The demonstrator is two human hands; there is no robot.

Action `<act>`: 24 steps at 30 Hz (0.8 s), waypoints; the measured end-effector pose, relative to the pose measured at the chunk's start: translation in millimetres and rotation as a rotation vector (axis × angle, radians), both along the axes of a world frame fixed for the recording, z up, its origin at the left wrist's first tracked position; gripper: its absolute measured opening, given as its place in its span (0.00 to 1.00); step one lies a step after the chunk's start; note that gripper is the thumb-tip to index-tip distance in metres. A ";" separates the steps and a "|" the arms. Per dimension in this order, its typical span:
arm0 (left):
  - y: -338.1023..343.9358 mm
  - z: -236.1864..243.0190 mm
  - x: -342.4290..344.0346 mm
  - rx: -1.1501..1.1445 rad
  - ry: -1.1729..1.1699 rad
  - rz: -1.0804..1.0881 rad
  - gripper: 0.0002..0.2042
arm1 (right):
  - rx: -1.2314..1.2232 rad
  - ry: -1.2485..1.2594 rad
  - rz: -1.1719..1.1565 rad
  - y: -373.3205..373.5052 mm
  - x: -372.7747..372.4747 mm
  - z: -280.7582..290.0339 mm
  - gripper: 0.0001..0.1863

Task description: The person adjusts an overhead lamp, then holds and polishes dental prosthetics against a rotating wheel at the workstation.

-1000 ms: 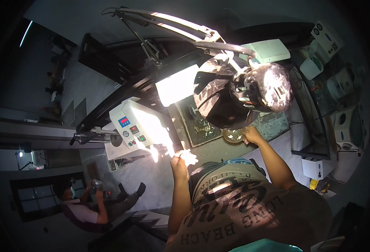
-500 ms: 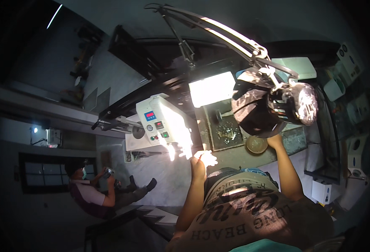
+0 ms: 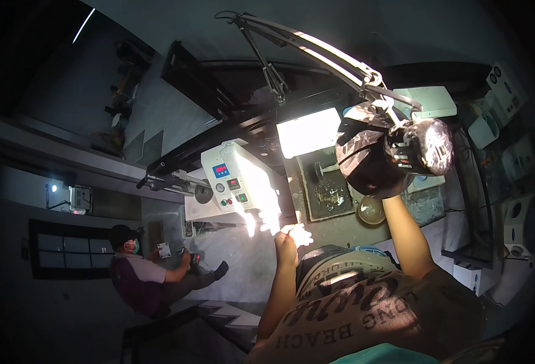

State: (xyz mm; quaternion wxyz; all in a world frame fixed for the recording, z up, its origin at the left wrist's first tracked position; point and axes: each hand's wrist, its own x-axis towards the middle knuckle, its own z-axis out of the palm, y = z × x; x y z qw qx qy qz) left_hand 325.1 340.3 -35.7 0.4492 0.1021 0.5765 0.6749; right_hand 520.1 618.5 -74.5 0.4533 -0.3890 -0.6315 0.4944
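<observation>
Sunlight glares on my left hand [image 3: 288, 240], its fingers curled round something I cannot make out, near the front right corner of a white control box [image 3: 231, 176] with displays, gauge and buttons. My right forearm [image 3: 408, 239] reaches under the black lamp head [image 3: 367, 151], which hides that hand. A shallow round bowl [image 3: 369, 211] stands beside where the forearm disappears. Left of it lies a dark rectangular tray [image 3: 328, 203] with shiny wet-looking contents. A brightly lit white rectangular panel [image 3: 307, 133] sits behind the tray.
An articulated lamp arm [image 3: 304, 42] arches overhead. A metal rod fixture [image 3: 182, 181] projects left of the box. At lower left a co-worker [image 3: 146, 273] in cap and mask sits holding small objects. White machines [image 3: 516, 224] and a dark frame [image 3: 480, 261] line the right side.
The view has shifted, so the bench appears farther right and lower. My right hand, visible earlier at the bowl's rim, has gone under the lamp head. The co-worker's hands have moved.
</observation>
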 end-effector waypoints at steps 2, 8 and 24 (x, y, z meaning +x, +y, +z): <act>-1.5 0.4 0.7 -0.013 -0.004 -0.009 0.08 | -0.056 0.029 0.024 -1.5 -0.8 -1.1 0.25; -1.3 -7.4 1.3 0.019 -0.059 -0.014 0.07 | -0.249 0.151 0.078 1.3 -0.2 -1.1 0.26; -28.8 -16.1 -13.8 0.043 -0.052 0.016 0.05 | -0.138 -0.557 0.384 -78.7 -62.5 -45.7 0.34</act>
